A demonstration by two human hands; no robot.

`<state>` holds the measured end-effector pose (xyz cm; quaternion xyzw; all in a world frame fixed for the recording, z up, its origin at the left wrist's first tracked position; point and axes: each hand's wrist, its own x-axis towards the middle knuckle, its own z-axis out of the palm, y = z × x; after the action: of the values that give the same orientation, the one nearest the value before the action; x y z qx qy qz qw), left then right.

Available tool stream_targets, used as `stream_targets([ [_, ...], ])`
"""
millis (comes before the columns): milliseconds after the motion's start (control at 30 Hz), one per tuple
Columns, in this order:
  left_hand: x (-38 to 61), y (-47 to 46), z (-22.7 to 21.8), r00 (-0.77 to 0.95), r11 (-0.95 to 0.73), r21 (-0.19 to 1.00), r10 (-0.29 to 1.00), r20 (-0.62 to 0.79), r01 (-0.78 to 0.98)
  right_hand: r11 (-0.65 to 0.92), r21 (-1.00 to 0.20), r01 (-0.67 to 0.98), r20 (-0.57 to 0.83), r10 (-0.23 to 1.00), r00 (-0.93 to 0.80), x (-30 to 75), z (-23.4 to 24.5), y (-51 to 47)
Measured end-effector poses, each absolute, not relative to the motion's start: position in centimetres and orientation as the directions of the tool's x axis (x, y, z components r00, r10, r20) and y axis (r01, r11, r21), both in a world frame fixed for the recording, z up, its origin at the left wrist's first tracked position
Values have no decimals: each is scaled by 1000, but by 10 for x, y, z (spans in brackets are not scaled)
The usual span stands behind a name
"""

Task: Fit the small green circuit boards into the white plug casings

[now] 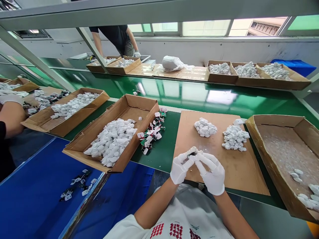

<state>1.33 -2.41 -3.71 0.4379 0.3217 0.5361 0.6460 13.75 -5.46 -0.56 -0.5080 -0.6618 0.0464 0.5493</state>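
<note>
Small dark piece [191, 154], up at the fingertips, just above the near edge of the cardboard sheet [239, 172]! Left hand [179, 168] in a white glove has it pinched; right hand [211, 171], gloved as well, closes on it from the other side, the fingers hiding most of it. Beyond them on the sheet sit two heaps of white pieces, the left heap [205, 127] and the right heap [235, 137], well apart. Over to the left, on the green desk [163, 152], a line of green-and-white parts [152, 132] runs along the filled box [142, 111], with its big white mound [113, 141]. Out right, another box [276, 142] stands beside the sheet, a few white pieces [297, 175] scattered inside.
</note>
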Motion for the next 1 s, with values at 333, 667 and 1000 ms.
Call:
stream_targets([
  [333, 15, -20, -24, 387, 159, 798, 917, 99, -581, 379, -873, 306, 424, 901, 92, 146, -12, -46],
  [667, 22, -28, -32, 228, 43, 928, 972, 47, -371, 372, -839, 398, 447, 888, 110, 146, -1, -44],
  [1000, 20, -29, -30, 255, 12, 961, 965, 61, -277, 281, -949, 146, 300, 946, 125, 145, -7, -43],
])
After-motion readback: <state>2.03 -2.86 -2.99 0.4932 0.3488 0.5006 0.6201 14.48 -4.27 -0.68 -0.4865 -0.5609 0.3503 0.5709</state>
